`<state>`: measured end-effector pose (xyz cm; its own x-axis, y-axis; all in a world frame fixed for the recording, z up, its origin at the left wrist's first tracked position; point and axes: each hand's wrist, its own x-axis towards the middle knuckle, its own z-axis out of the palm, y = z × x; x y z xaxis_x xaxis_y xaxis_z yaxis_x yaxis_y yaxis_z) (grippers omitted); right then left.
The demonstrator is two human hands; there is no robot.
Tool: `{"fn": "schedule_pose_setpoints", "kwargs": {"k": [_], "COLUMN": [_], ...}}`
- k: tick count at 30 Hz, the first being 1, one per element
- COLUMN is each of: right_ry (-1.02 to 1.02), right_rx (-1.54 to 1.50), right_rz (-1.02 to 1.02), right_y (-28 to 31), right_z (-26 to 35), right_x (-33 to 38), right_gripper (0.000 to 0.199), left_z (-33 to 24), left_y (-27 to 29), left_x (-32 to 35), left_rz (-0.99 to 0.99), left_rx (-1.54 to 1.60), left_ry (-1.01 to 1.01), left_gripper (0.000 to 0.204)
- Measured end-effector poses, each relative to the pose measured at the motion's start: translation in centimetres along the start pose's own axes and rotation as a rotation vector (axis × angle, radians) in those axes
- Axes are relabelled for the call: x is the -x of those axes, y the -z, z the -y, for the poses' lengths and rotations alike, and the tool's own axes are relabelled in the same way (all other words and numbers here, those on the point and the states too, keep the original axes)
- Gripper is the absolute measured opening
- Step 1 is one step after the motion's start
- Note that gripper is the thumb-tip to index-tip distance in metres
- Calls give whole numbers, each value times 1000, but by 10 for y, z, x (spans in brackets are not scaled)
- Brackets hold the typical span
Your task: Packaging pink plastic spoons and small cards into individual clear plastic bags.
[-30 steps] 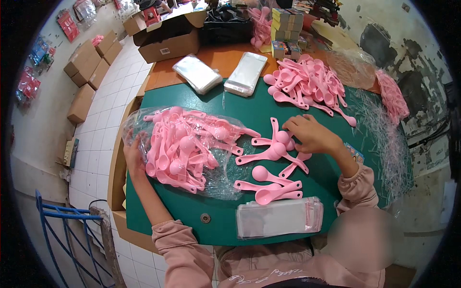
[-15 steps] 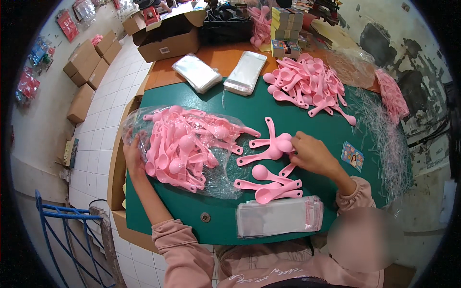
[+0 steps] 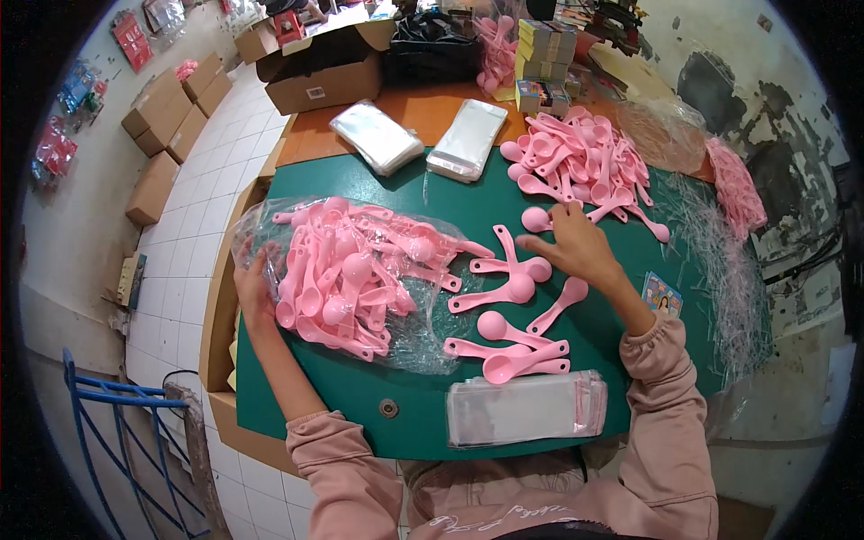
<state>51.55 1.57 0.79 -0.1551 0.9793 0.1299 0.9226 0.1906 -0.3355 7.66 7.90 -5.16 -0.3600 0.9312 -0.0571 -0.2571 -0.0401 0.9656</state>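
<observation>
At the left, my left hand grips the edge of a clear plastic bag, its fingers partly behind the film. Pink measuring spoons fill the bag and spill toward its mouth. My right hand is at the near edge of a loose pile of pink spoons. Its thumb is spread away from the fingers, whose tips touch the handle of one pink spoon. Between bag and hand lie a few fanned spoons, a single spoon and a crossed group.
Flat clear sleeves lie at the green table's front edge. Two more sleeve stacks sit farther back. A printed card is at right, beside shredded plastic. An open carton and banded card stacks stand behind.
My right hand has moved away from the fanned spoons, up toward the pile. One spoon now lies by its fingers, and the single spoon below is uncovered. My left hand stays at the bag.
</observation>
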Motion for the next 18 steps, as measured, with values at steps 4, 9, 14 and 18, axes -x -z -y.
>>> {"fn": "schedule_pose_setpoints", "kwargs": {"k": [4, 9, 14, 18], "right_ry": [-199, -12, -15, -92], "right_rx": [195, 145, 169, 118], "right_rz": [154, 152, 65, 142], "right_y": [-5, -16, -13, -20], "right_z": [27, 22, 6, 3], "right_x": [7, 4, -4, -6], "right_gripper": [84, 84, 81, 68], "left_z": [2, 3, -1, -1], "left_y": [5, 3, -3, -2], "left_x": [-3, -3, 1, 0], "left_rz": [15, 8, -4, -4], "left_rx": [22, 13, 6, -25], "left_ry": [-4, -5, -5, 0], "left_gripper": [39, 39, 40, 39]}}
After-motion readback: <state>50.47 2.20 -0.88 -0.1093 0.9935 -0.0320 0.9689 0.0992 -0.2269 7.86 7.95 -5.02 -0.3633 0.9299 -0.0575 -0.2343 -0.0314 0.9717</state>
